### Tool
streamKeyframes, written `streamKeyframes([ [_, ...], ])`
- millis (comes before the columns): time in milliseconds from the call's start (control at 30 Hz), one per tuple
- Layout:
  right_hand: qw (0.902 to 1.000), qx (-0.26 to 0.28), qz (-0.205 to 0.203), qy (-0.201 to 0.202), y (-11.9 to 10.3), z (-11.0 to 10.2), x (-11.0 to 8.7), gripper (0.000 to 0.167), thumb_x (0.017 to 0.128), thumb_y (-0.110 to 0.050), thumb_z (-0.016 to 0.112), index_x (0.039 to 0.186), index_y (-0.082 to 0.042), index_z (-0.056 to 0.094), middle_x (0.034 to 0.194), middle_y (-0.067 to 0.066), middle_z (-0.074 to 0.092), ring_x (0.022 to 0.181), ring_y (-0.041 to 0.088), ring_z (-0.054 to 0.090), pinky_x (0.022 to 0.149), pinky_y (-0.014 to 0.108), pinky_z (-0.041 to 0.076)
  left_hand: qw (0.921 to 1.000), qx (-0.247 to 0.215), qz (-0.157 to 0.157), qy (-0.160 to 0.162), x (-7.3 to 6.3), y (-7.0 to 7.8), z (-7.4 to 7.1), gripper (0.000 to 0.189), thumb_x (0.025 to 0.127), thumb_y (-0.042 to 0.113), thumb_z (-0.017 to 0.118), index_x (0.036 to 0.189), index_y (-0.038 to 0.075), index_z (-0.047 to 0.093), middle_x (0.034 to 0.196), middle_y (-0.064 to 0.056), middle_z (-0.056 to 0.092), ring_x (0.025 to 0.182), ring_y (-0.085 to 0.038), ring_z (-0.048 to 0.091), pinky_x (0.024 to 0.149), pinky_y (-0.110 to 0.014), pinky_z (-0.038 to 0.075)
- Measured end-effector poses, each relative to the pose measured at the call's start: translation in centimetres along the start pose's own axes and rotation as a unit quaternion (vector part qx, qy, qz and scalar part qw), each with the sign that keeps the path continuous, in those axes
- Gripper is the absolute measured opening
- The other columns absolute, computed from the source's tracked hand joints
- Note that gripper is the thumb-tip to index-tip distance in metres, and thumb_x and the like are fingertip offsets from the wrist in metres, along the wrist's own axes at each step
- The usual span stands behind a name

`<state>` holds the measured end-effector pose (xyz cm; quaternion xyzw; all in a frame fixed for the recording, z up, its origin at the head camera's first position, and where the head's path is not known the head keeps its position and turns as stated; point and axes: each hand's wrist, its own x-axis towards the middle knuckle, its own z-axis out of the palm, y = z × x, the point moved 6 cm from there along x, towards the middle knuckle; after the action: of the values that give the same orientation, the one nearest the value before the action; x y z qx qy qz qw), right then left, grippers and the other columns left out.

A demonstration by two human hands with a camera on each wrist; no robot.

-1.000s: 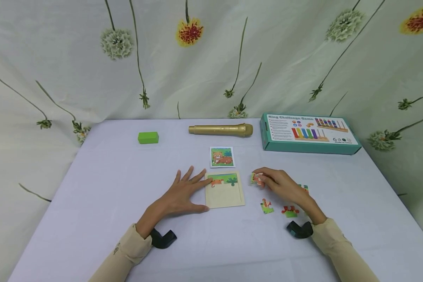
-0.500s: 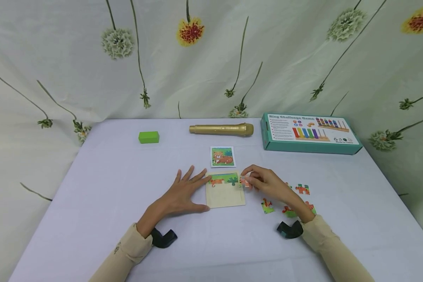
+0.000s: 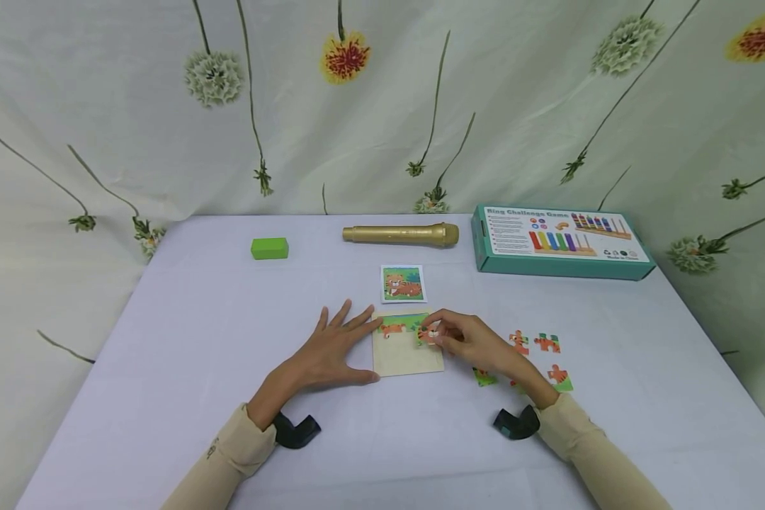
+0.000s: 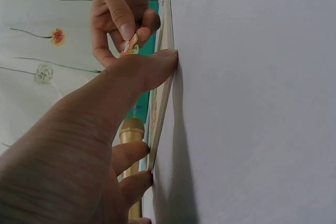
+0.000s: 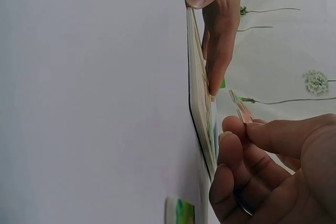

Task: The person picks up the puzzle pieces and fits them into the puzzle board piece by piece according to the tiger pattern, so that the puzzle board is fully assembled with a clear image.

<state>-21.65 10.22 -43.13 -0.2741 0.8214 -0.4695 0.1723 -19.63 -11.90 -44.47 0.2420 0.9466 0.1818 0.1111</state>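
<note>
Right wrist: left hand (image 5: 221, 30) spread, right hand (image 5: 275, 179) pinching puzzle piece (image 5: 241, 112), long axis slanting up-left

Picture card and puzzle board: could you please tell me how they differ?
The picture card shows a complete tiger picture; the puzzle board has pieces only along its far edge. The board looks larger than the card. The left hand touches the board, while the card lies untouched beyond it. Both are roughly square with pale borders.
</note>
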Motion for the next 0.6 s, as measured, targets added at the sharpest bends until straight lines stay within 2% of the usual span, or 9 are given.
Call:
streamKeyframes([
  [367, 0.9999, 0.009, -0.014, 0.0, -0.23, 0.51, 0.32, 0.026, 0.094, -0.003, 0.058, 0.119, -0.011, 0.057, 0.083, 0.005, 0.064, 0.07, 0.015, 0.057, 0.064, 0.023, 0.05, 1.0, -0.002, -0.003, -0.001, -0.02, 0.11, -0.12, 0.094, 0.073, 0.059, 0.072, 0.151, 0.024, 0.033, 0.159, 0.0, 0.021, 0.147, -0.034, 0.0, 0.114, -0.06, -0.005],
  [600, 1.0, 0.005, -0.006, 0.0, -0.13, 0.79, 0.4, 0.025, 0.092, -0.005, 0.062, 0.116, -0.01, 0.057, 0.084, 0.001, 0.067, 0.072, 0.014, 0.058, 0.065, 0.023, 0.05, 1.0, -0.002, -0.003, 0.0, 0.02, 0.04, -0.06, 0.094, 0.073, 0.059, 0.072, 0.151, 0.024, 0.033, 0.159, 0.0, 0.021, 0.147, -0.034, 0.0, 0.114, -0.06, -0.005],
])
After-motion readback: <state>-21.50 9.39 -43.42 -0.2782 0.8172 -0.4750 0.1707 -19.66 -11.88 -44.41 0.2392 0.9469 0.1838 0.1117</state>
